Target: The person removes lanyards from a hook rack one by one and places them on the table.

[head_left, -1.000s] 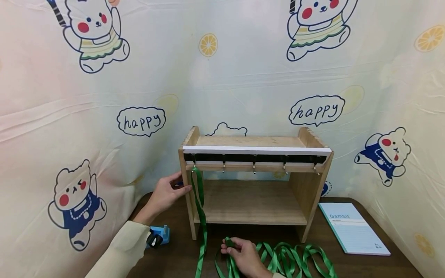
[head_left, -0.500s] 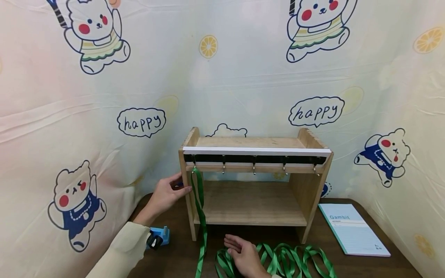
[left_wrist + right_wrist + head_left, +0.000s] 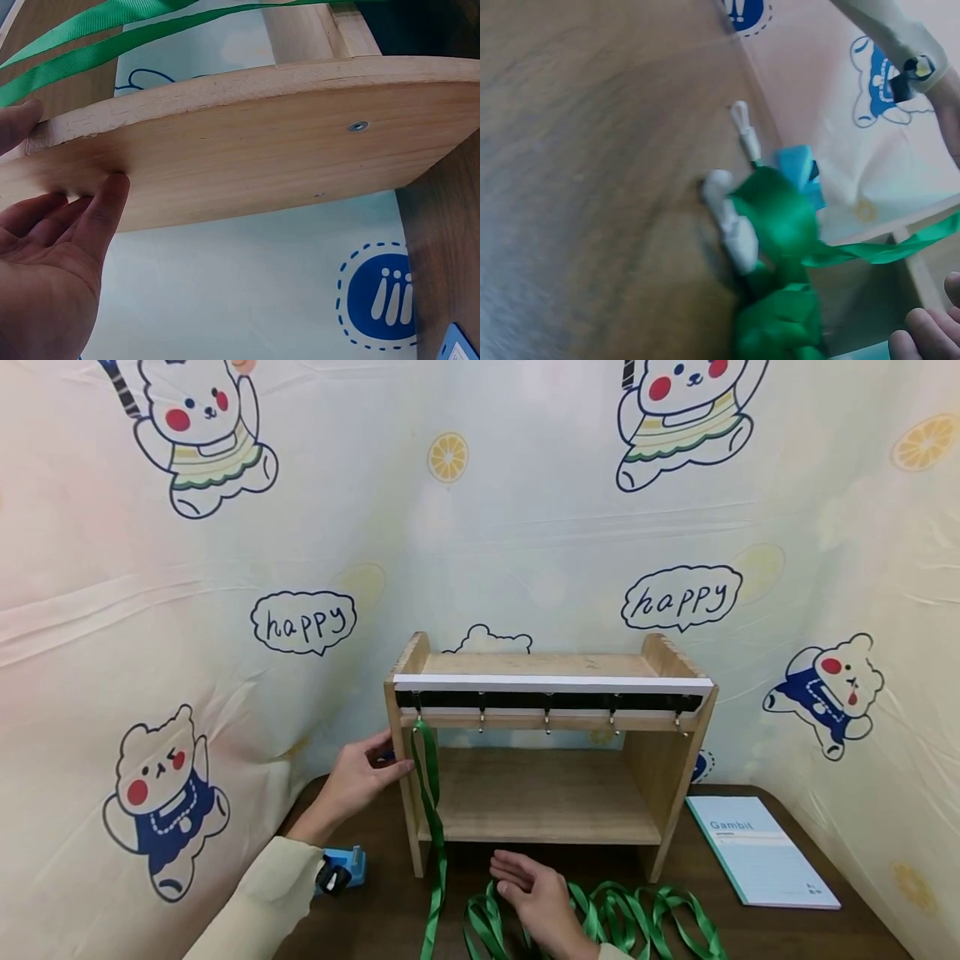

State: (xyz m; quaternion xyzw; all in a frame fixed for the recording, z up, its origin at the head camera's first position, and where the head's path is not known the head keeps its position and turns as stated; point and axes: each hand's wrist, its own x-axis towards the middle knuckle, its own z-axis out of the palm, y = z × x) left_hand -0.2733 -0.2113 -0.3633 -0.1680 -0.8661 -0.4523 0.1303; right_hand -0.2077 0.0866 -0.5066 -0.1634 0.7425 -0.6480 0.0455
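My left hand (image 3: pixel 360 781) grips the left side panel of a small wooden shelf (image 3: pixel 555 793), thumb at the front edge and fingers (image 3: pixel 105 206) against the outer face. A green lanyard (image 3: pixel 432 814) hangs in a long strip from the leftmost of several metal hooks (image 3: pixel 547 720). More green lanyards (image 3: pixel 637 922) lie in loops on the table before the shelf. Above them is my right hand (image 3: pixel 540 902), fingers extended and holding nothing. In the right wrist view, white plastic clips (image 3: pixel 740 238) show at the ends of the green lanyards.
A light-blue notebook (image 3: pixel 765 852) lies to the right of the shelf. Left of it, beside my left wrist, stands a small blue object (image 3: pixel 351 865). A patterned cloth (image 3: pixel 555 535) hangs behind and along both sides of the dark wooden table (image 3: pixel 375 918).
My right hand has let go of the green lanyard it held, its fingers have straightened, and it has shifted slightly right. My left hand stays on the shelf panel.
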